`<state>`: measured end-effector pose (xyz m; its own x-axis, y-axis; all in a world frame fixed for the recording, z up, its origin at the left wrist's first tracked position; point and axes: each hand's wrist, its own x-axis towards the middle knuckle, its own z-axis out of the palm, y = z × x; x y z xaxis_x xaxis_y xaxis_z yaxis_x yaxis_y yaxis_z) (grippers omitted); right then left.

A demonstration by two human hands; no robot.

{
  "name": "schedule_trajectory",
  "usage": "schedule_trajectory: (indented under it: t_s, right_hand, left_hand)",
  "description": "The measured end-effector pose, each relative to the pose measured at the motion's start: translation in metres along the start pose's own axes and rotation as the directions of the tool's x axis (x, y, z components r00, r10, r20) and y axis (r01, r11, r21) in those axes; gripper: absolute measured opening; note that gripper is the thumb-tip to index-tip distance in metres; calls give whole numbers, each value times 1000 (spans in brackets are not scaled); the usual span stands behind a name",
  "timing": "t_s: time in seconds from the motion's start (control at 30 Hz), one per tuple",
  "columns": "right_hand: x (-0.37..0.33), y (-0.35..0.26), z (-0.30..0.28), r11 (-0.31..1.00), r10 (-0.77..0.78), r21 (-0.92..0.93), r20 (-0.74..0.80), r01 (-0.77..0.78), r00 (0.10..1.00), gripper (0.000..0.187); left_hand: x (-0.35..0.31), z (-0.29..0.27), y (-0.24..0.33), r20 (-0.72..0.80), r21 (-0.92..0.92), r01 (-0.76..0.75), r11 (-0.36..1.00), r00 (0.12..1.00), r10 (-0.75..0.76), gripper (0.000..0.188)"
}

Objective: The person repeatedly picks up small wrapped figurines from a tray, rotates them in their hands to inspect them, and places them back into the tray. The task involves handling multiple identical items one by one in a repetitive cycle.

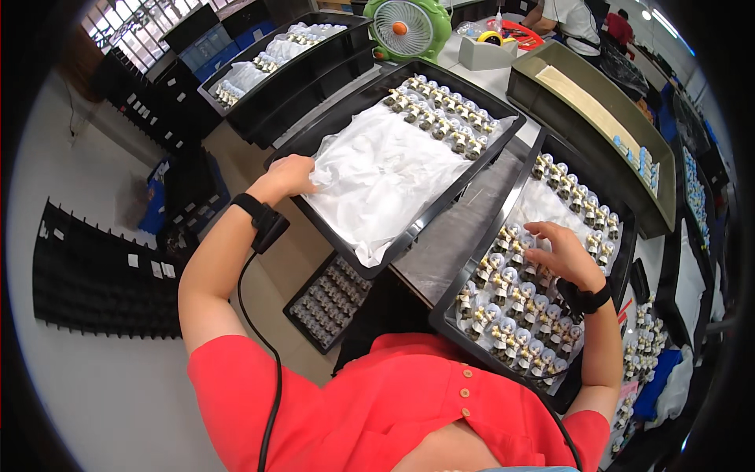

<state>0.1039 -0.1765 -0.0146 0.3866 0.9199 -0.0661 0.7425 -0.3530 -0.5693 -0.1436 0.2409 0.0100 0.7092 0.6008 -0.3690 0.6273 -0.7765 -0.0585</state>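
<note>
My left hand point(292, 175) is at the left edge of a black tray point(452, 197), its fingers closed on the edge of a thin white sheet point(385, 169) spread inside. Several rows of small figurines point(440, 114) with pale, rounded heads stand at that tray's far end. Over a second black tray point(452, 303) on the right hovers my right hand point(562, 253). Its thumb and fingers are curved but apart, close to the figurines, and I see nothing between them. Similar figurines point(523, 307) fill much of this tray, with a white sheet point(548, 206) showing among them.
A green fan point(407, 30) stands behind the trays. At far left is another black tray point(295, 67) with sheets and figurines. An olive tray point(582, 106) lies at far right. A lower tray point(326, 307) of figurines sits beneath. People point(570, 23) work in the background.
</note>
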Motion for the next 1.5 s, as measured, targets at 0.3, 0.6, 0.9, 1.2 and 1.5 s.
schedule_trajectory:
  t_s: [0.3, 0.6, 0.9, 1.2, 1.5]
  right_hand:
    - [2, -4, 1, 1000, 14, -2, 12, -14, 1000, 43]
    - [0, -8, 0, 999, -43, -18, 8, 43, 999, 41]
    - [0, -4, 1, 998, -64, -13, -7, 64, 998, 41]
    - [-1, -2, 1, 999, -43, 2, 1, 43, 999, 43]
    - [-1, -2, 3, 997, -74, 10, -18, 74, 997, 42]
  left_hand:
    - [8, 10, -13, -239, -174, -59, 983, 971, 16, 30]
    - [10, 8, -19, -381, -330, -151, 932, 924, 15, 34]
    - [-10, -6, -7, -104, -659, -38, 751, 994, -41, 66]
    - [-5, 1, -5, -344, -594, -247, 766, 938, 36, 44]
    - [-7, 5, -3, -430, -557, -308, 771, 902, 50, 38]
